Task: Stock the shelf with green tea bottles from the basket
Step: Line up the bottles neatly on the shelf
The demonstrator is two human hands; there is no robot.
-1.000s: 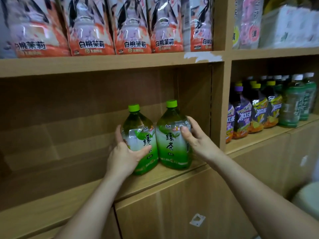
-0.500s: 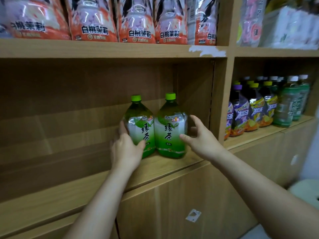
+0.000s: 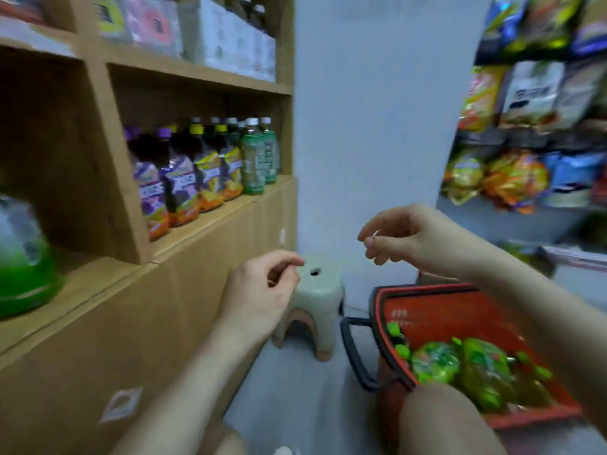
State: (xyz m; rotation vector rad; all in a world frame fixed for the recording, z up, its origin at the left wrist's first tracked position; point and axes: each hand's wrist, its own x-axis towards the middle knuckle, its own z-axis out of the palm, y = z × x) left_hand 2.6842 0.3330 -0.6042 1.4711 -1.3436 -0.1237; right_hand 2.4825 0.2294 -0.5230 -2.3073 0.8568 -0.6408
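Bottles [image 3: 473, 369] lie flat in basket [image 3: 460, 307], caps toward its handle [image 3: 353, 353].

Both arms were bare from wrist to elbow, no sleeves in view on either. Left hand [image 3: 259, 292] and right hand [image 3: 410, 236] were bare too: no gloves, rings, watch or wristband that I could make out. Nails looked short and unpainted, though the blur made that hard to confirm. A bare knee [image 3: 443, 418] showed at the bottom edge, no trouser fabric over it. A small white shape by the lower edge was too blurred to identify.
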